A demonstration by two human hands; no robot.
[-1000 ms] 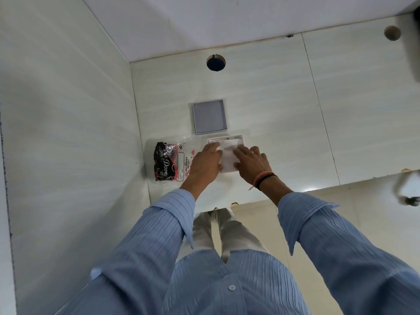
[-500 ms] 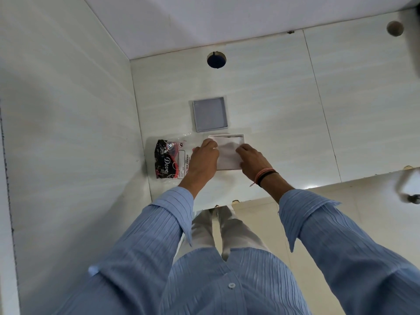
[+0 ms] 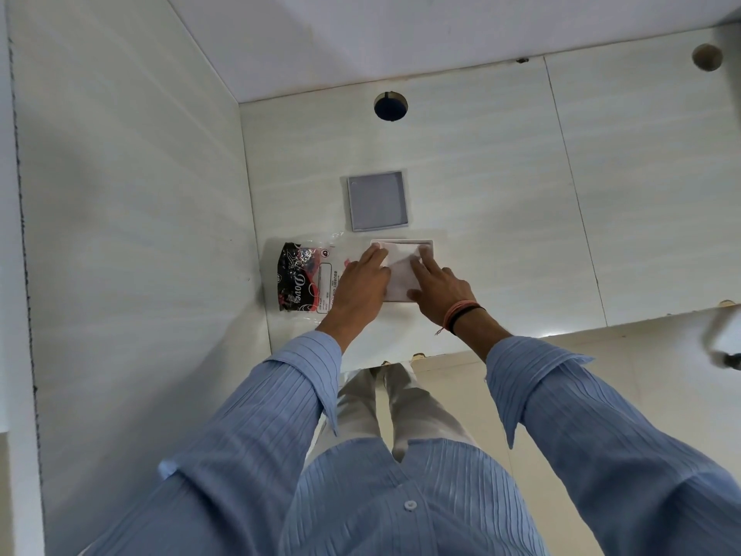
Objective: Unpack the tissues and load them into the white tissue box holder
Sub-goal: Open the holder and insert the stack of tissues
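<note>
The white tissue box holder [image 3: 428, 245] lies open on the pale counter, with a stack of white tissues [image 3: 401, 274] inside it. My left hand [image 3: 359, 288] rests flat on the stack's left side, fingers spread. On the right side, my right hand [image 3: 437, 288] presses down on the tissues with its fingers apart. Left of the holder lies the clear plastic tissue wrapper [image 3: 302, 276] with a black and red printed end, partly under my left wrist. A grey square lid [image 3: 377, 201] lies just behind the holder.
The counter [image 3: 521, 234] meets a tiled wall on the left. A round hole [image 3: 390, 105] opens in the counter at the back, another [image 3: 707, 57] at the far right. A metal fitting [image 3: 725, 343] shows at the right edge beyond the counter's front edge.
Both hands have shifted forward on the tissues; fingers now reach nearer the holder's far rim, and the stack sits flatter inside. The wrapper has not moved.
</note>
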